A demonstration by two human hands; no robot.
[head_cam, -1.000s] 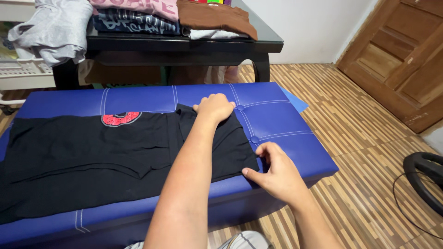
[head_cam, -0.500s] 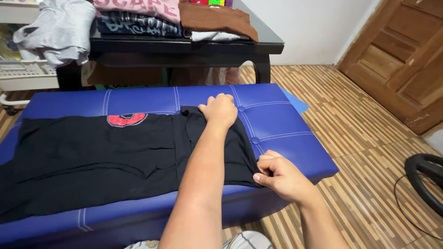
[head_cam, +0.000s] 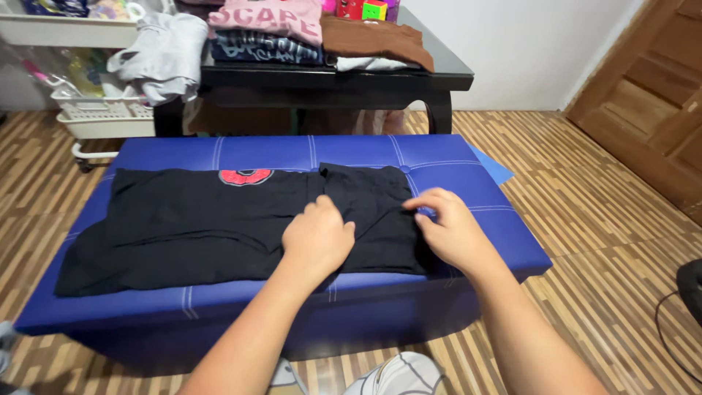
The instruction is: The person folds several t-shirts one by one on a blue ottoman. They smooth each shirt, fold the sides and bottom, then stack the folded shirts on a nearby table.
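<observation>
A black garment (head_cam: 190,227) with a red emblem (head_cam: 245,176) near its far edge lies flat across a blue padded bench (head_cam: 453,161). Its right end is folded over into a narrower panel. My left hand (head_cam: 318,235) rests palm down on that folded panel near the front edge, fingers loosely curled. My right hand (head_cam: 447,228) lies on the panel's right edge, fingers reaching left onto the cloth. Neither hand lifts the fabric.
A black table (head_cam: 322,73) behind the bench carries stacks of folded clothes, a pink top (head_cam: 267,16) and a brown one (head_cam: 376,40) among them. A grey garment (head_cam: 164,55) hangs off its left end. A white cart (head_cam: 95,110) stands left, a wooden door (head_cam: 651,110) right.
My left hand drew back from the panel's far corner to its front middle. My right hand let go of the near right corner and moved up along the right edge. The camera pulled back.
</observation>
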